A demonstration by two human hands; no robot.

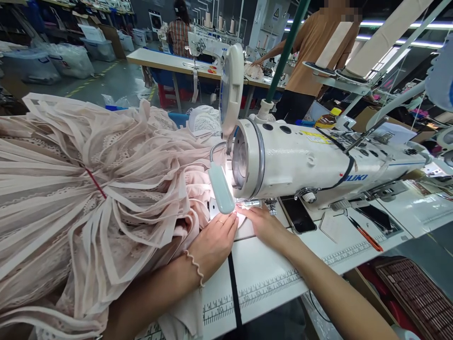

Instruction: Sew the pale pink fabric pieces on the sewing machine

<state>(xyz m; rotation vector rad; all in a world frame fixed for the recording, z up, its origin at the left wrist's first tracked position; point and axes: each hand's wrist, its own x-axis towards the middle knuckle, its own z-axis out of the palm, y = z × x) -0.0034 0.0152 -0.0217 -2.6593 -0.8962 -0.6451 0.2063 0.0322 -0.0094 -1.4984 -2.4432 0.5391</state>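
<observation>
My left hand (216, 238), with a ring and a scalloped bracelet, has its fingers pressed together on pale pink fabric (241, 221) at the sewing machine's needle area. From the right my right hand (264, 225) reaches to the same piece, its index finger and thumb at the cloth's edge near the left fingertips. Both hands look closed on the fabric. The white sewing machine (290, 158) stands just above them. A pale green lamp head (221, 188) hides the needle and part of the cloth. More pink fabric (198, 184) is gathered behind my left hand.
A large bundle of pale lace-trimmed pieces (141, 189), tied with a red cord (95, 183), covers the left side. Right of my hands lie a phone (297, 215) and orange-handled snips (366, 235). Two co-workers stand or sit beyond, near another machine table (159, 59).
</observation>
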